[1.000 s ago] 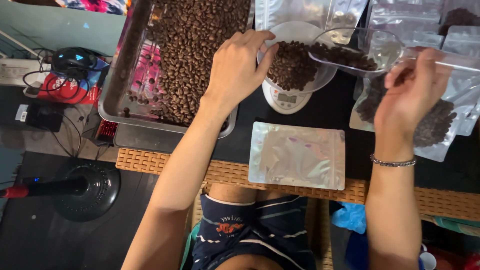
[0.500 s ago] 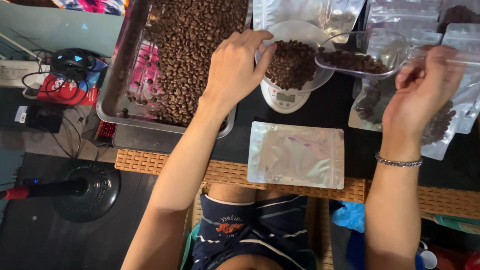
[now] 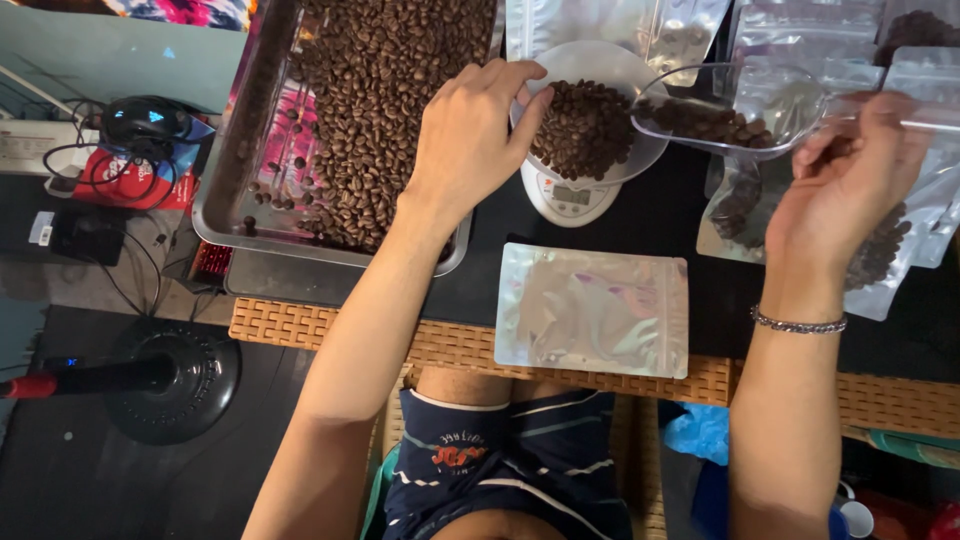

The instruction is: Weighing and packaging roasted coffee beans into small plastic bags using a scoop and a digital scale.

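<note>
Since the earlier frame our right hand (image 3: 845, 185) has swung the clear plastic scoop (image 3: 735, 110) closer over the scale bowl (image 3: 590, 110). Nearest us, an empty foil pouch (image 3: 592, 308) lies flat on the bench (image 3: 480, 290). Right fingers pinch the scoop's handle. Left hand (image 3: 470, 140), fingers curled together, grips the bowl's rim. Beyond, the tray of coffee beans (image 3: 385, 110).

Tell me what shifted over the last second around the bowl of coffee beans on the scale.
The right hand carried the clear plastic scoop of beans leftward, so its lip now overlaps the rim of the white bowl of coffee beans on the small white scale. Unchanged: the left hand rests at the bowl's left rim, and the empty silver zip pouch lies flat.
</note>
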